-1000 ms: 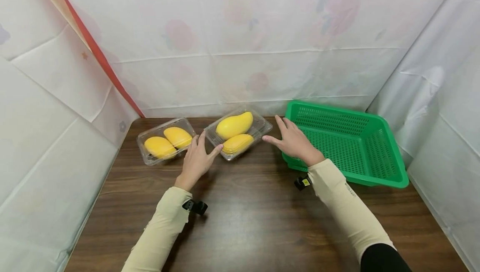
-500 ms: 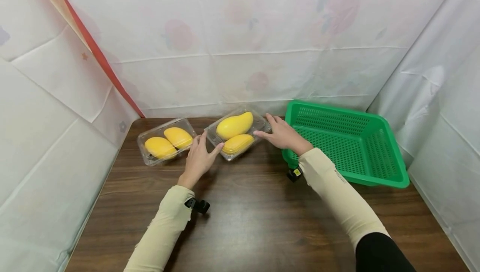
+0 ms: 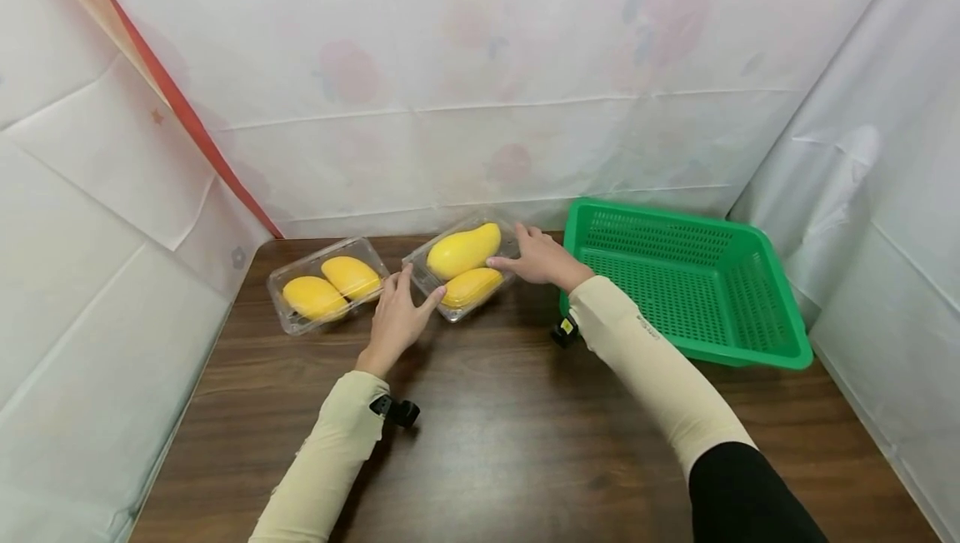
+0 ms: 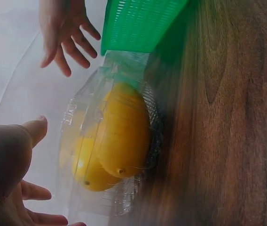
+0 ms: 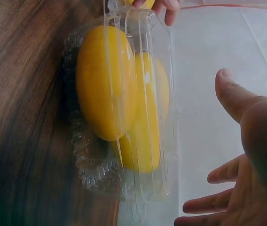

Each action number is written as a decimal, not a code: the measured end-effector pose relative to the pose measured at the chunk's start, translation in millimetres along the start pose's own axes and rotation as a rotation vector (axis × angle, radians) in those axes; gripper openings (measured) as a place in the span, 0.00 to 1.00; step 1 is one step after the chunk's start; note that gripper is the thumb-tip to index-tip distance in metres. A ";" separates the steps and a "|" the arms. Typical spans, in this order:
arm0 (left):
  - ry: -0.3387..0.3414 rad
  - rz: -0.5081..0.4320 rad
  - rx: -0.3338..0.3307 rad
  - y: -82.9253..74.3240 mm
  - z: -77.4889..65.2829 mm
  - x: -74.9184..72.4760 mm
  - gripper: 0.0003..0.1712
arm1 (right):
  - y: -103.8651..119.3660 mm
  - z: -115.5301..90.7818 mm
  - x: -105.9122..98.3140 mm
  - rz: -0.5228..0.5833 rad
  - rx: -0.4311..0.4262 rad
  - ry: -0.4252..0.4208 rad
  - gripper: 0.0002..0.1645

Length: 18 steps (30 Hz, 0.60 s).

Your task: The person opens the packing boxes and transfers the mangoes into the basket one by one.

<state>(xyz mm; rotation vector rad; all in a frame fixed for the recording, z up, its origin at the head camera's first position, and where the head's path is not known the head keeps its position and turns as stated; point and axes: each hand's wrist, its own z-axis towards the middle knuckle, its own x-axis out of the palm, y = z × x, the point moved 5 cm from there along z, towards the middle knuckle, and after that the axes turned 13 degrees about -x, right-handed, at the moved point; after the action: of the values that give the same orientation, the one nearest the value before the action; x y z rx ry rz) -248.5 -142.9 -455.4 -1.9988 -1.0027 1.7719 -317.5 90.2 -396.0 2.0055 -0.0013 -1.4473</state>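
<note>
A clear plastic clamshell box (image 3: 454,316) sits on the table with its lid down over two mangoes, an upper mango (image 3: 461,250) and a lower mango (image 3: 472,286). My left hand (image 3: 393,322) is at its left side, thumb and fingers spread. Over its right end reaches my right hand (image 3: 542,261), thumb apart from the fingers. Both wrist views show the hands' fingers fairly straight around the box, with gaps from its lid. Further left, a second clear box (image 3: 294,325) encloses two more mangoes (image 3: 313,299), near my left fingertips.
A green plastic basket (image 3: 776,357) with perforated walls stands to the right, close to my right forearm. Behind the boxes hangs a pale printed cloth (image 3: 420,160), with further cloth at both sides of the wooden table (image 3: 480,443).
My right hand has moved left, from beside the basket to over the right end of the middle box. My left hand has barely moved. The head view has shifted slightly.
</note>
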 end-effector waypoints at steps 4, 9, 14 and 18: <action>0.001 -0.001 -0.008 1.4 2.1 2.4 0.53 | -0.5 6.6 2.3 0.007 0.014 0.027 0.61; 0.007 -0.013 -0.015 1.9 4.5 4.9 0.52 | -1.4 11.6 1.1 0.019 0.042 0.048 0.61; 0.003 -0.022 -0.020 2.6 5.6 5.9 0.51 | -8.6 18.3 0.4 0.035 0.077 0.077 0.60; -0.009 -0.023 -0.017 3.3 6.4 7.7 0.51 | -15.3 23.5 1.9 0.054 0.100 0.102 0.61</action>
<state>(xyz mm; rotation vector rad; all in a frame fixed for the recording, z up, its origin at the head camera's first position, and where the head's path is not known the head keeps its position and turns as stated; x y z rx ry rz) -253.5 -141.7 -464.6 -1.9827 -1.0426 1.7681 -342.3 89.7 -409.4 2.1416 -0.0848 -1.3343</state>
